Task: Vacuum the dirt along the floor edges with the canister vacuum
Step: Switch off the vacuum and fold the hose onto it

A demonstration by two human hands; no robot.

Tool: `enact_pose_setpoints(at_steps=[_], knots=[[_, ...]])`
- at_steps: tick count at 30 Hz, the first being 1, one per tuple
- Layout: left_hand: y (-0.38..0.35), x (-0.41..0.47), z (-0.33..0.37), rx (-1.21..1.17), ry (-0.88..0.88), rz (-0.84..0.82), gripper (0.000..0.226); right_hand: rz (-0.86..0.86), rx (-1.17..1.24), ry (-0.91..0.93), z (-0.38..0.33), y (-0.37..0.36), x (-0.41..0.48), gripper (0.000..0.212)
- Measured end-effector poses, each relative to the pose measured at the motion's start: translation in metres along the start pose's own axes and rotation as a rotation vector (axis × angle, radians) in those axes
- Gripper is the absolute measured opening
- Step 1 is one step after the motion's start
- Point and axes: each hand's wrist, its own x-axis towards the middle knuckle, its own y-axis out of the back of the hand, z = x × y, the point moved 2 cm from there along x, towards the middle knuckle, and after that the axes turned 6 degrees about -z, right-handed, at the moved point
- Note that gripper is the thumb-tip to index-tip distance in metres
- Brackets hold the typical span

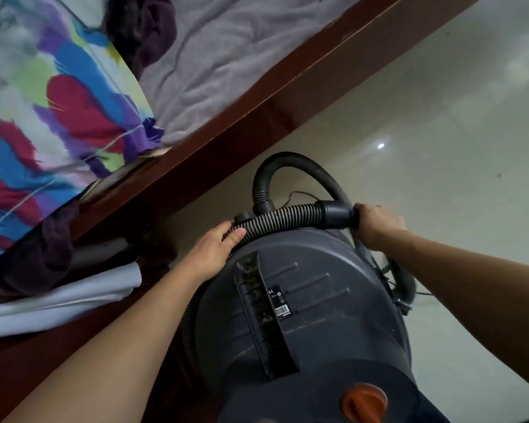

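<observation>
Under the fingers of the left hand (211, 251), what is held? — Trainee

Ribbed hose (281, 218). The fingers wrap over its top and the thumb presses its near side, so the grip is closed on it. The hose lies across the top of the canister vacuum (312, 300), which sits directly below both palms — Instructor

And at the right hand (379, 222)? — Trainee

Its fingers are curled round the same hose, just beyond the smooth black cuff (333, 210). A second loop of hose arches up ahead of the fingertips, and more runs down past the right wrist. No nozzle is visible — Instructor

Which step is this? — Trainee

Judged as preparation: the hose is gathered at the canister, not yet laid out. Suction work on the floor (440, 117) has not begun — Instructor

What does the next move require? — Trainee

Probably this: lift the hose clear of the canister, locate its open end, then carry that end out past the left fingertips to the dark strip where the floor meets the bed frame (257, 111). The orange knob (364, 401) lies well back from the fingers, untouched — Instructor
</observation>
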Motion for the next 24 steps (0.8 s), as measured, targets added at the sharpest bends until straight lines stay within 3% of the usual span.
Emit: enact_pose_setpoints(at_steps=[3, 8, 15, 24], knots=[[0.002, -0.001, 0.001, -0.005, -0.002, -0.006, 0.05, -0.1, 0.11, -0.014, -0.002, -0.007, -0.004, 0.044], [0.001, -0.009, 0.009, -0.052, 0.01, 0.046, 0.045, -0.077, 0.259, 0.002, 0.001, -0.005, -0.033, 0.06], [-0.013, -0.048, 0.025, 0.035, 0.025, 0.335, 0.037, 0.027, 0.404, -0.12, 0.023, -0.013, -0.113, 0.041], [0.0, -0.163, 0.024, 0.24, -0.116, 0.207, 0.028, 0.16, 0.637, -0.246, 0.027, -0.013, -0.265, 0.03]])
